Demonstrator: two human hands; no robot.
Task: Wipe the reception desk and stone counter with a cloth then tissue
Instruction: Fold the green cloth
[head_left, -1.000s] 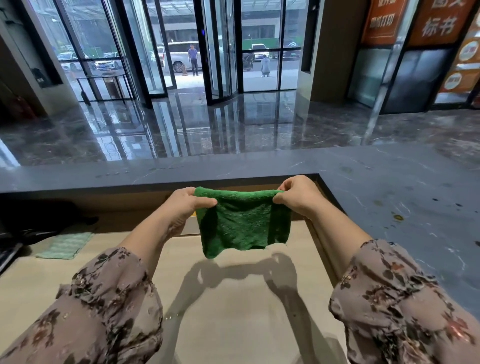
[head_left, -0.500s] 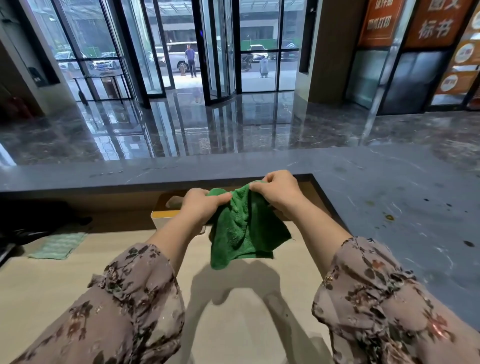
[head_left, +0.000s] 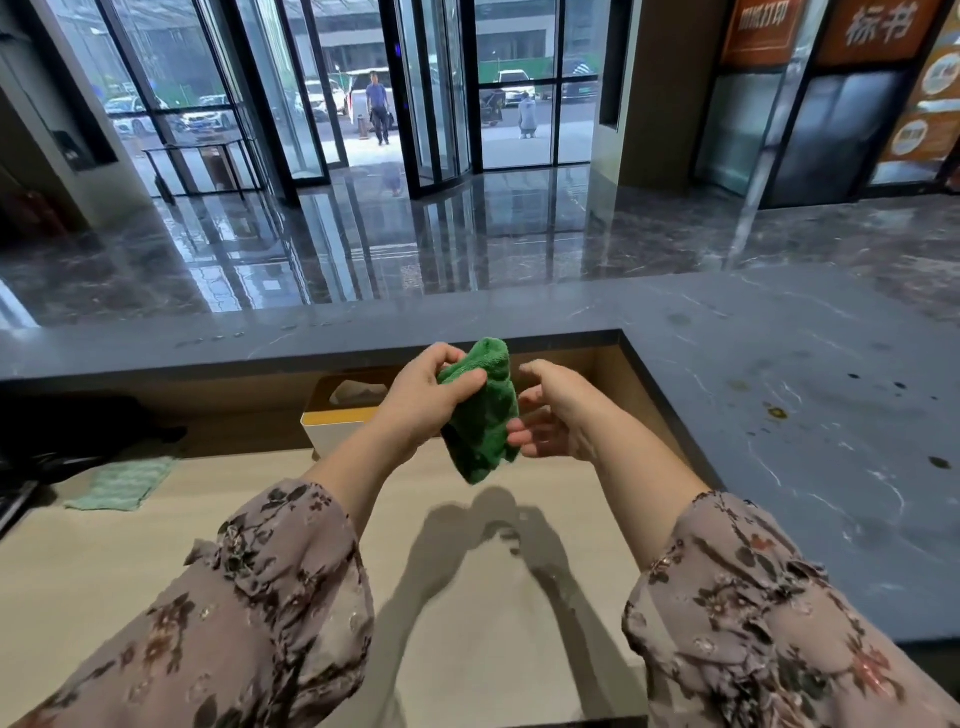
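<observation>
Head view: tissue box (head_left: 343, 415) half-hidden behind left hand (head_left: 423, 397)

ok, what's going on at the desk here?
A person stands behind a reception desk folding a green cloth in mid-air. The left hand grips the bunched cloth; the right hand is open beside it, fingertips just touching. No wiping is under way. The stone counter on the right shows spots and stains. A tissue box and a pale green cloth sit on the desk.
</observation>
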